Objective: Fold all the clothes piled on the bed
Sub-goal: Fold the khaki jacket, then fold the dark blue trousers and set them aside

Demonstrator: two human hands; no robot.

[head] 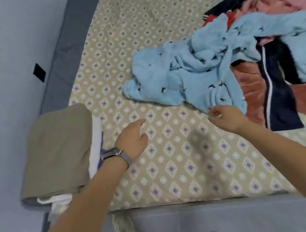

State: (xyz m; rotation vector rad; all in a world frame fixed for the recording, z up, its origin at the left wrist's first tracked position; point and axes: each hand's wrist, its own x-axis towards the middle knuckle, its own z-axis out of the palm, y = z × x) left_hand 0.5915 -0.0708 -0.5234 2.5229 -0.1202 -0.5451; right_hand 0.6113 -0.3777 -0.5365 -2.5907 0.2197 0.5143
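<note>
Light-blue fleece garment [187, 73] sprawls over the heap of clothes [268, 43] on the right of the patterned bed [175, 162]. Right hand [225, 116] pinches its near hem; left hand [133, 138] hovers relaxed, fingers loose, over bare sheet. Folded khaki piece [60, 149] sits at the left edge.

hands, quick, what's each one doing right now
Left hand: open, fingers relaxed over the bedsheet, holding nothing.
Right hand: at the edge of the light blue garment; grip cannot be told.
</note>
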